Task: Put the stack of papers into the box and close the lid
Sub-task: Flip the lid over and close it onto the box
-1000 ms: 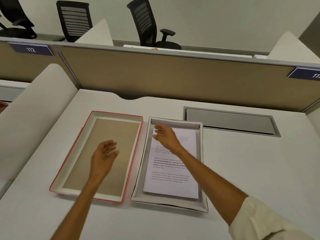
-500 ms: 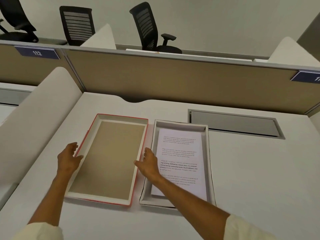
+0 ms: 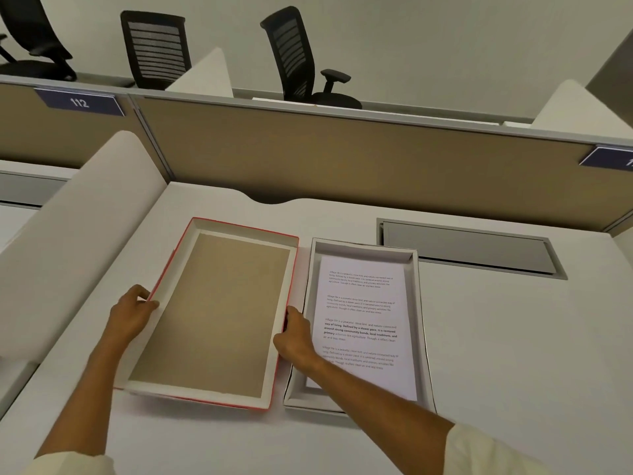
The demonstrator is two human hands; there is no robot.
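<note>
Printed white paper stack lies inside shallow grey-white cardboard box on white desk. Red-edged cardboard lid, upturned, just beside box. Left hand and right hand fingers grip lid's long sides. Lid likely light, stiff, slightly flexy; mid-side hold suits flipping.

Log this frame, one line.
papers: in box | lid: inverted beside box, off | left hand, right hand: gripping lid's long edges
</note>
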